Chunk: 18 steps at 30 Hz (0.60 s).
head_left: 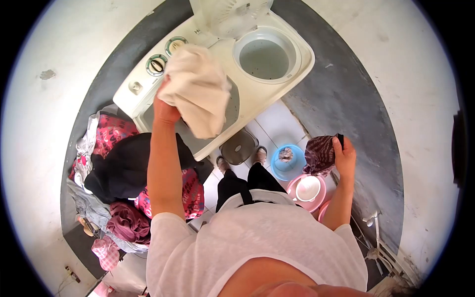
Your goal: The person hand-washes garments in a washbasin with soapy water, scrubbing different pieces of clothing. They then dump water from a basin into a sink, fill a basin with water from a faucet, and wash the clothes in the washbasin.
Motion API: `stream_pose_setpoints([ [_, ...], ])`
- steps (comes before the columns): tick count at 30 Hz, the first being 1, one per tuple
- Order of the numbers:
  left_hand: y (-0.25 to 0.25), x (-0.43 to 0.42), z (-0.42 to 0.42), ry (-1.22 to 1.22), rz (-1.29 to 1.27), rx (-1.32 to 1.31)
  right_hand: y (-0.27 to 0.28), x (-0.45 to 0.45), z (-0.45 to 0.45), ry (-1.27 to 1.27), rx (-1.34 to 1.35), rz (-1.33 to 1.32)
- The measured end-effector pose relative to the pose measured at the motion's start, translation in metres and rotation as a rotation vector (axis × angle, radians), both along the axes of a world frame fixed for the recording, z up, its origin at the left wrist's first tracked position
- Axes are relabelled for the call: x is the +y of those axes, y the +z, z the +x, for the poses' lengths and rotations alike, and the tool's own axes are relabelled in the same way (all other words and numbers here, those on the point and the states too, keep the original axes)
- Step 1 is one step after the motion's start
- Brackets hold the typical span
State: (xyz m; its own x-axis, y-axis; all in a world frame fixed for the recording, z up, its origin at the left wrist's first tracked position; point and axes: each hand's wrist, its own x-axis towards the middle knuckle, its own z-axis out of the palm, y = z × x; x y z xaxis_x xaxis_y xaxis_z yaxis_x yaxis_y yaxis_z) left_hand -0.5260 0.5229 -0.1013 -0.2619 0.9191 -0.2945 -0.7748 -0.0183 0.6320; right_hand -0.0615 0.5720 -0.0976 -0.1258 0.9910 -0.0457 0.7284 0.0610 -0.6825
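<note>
A cream-coloured cloth [198,89] hangs bunched from my left hand [166,106], whose fingers are closed on it. It is lifted over the wash side of a white twin-tub washing machine [267,90] and hides part of that opening. Out to the right, my right hand [345,157] grips a dark patterned cloth [320,154] by its black edge. The cloth dangles above the floor beside a blue basin [288,171]. On the machine's right side, the round spin tub [265,57] stands uncovered with its lid [227,17] raised.
At left lies a heap of laundry with a black garment [126,166], red printed fabric [192,195] and a maroon cloth [127,222]. A pink basin [320,190] holds a white scoop [308,188]. A dark stool [238,147] stands near my feet. Pipes [383,247] run at lower right.
</note>
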Motion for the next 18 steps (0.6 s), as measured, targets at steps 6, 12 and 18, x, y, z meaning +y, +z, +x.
stream_pose_setpoints([
  [6,0.023,-0.035,0.006,0.075,0.191,0.142,0.019,-0.003,-0.051,0.205,0.853,-0.242],
  [12,0.045,-0.042,0.135,-0.967,-0.036,1.278,-0.030,0.006,-0.147,0.603,0.529,-0.178],
  [18,-0.120,-0.049,0.018,-0.678,-0.468,1.076,-0.064,0.036,-0.195,0.276,0.368,-0.314],
])
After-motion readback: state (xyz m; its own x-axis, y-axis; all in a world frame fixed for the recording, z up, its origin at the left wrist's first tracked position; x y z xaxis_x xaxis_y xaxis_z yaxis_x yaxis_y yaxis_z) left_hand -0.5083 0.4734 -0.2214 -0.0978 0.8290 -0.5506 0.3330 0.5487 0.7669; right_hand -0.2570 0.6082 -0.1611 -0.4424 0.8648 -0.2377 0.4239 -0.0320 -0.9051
